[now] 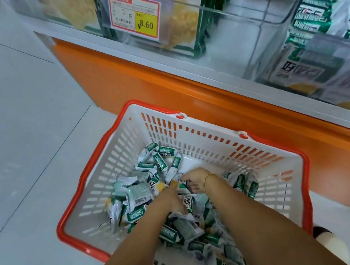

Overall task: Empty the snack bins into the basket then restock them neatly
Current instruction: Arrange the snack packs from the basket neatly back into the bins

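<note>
Your right hand (196, 181) curls its fingers round snack packets (139, 194) in the red-rimmed basket (112, 147) at six o'clock. Your left hand (171, 200), at its seven o'clock, is sunk among them, fingers hidden: grip cannot be told. Bins (234, 30) stand at twelve.

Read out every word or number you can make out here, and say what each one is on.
"¥8.60": yellow patch of the price tag on a clear bin.
Rest of that tag: print too small and blurred to read.
Packets in the basket: lettering too blurred; one barcode, digits unreadable.
Bags in the bins: large lettering blurred, unreadable.
</note>
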`<state>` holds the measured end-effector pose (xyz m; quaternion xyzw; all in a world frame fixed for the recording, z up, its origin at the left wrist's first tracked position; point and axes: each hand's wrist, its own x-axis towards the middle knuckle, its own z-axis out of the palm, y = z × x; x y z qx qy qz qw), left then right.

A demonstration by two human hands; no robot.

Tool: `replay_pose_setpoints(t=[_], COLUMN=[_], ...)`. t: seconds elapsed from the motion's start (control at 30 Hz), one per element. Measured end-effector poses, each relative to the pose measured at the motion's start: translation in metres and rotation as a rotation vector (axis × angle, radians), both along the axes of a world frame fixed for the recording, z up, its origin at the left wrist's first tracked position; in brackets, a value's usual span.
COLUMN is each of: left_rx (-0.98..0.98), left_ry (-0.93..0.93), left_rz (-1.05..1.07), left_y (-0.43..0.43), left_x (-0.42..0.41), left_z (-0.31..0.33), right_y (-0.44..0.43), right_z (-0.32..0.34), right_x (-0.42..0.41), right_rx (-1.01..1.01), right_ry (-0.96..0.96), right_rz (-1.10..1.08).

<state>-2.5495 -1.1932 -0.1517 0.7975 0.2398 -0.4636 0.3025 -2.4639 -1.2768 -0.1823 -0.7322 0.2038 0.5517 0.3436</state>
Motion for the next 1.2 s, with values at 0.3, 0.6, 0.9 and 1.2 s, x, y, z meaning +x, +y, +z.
replay_pose_setpoints(t=[0.3,0.6,0.9,1.2], left_rx=[-0.075,-0.212,-0.657,-0.747], left_ry=[0.019,0.061,-0.209,-0.623], left_rz=[0.064,0.119,0.694,0.599], left_y=[0.005,-0.002,-0.040,-0.091], left_x=[0.002,-0.003,0.000,0.009], left_z=[0.000,0.031,0.103,0.188], right_y=[-0.017,-0.099,-0.148,-0.176], right_z=[0.024,0.094,0.156,0.262], right_x=[0.004,0.007,-0.026,-0.040], right_rx=[0.071,0.033,0.182,0.318], right_ry=[-0.160,-0.368,-0.595,-0.971], right_rz=[-0.107,0.033,-0.104,0.212])
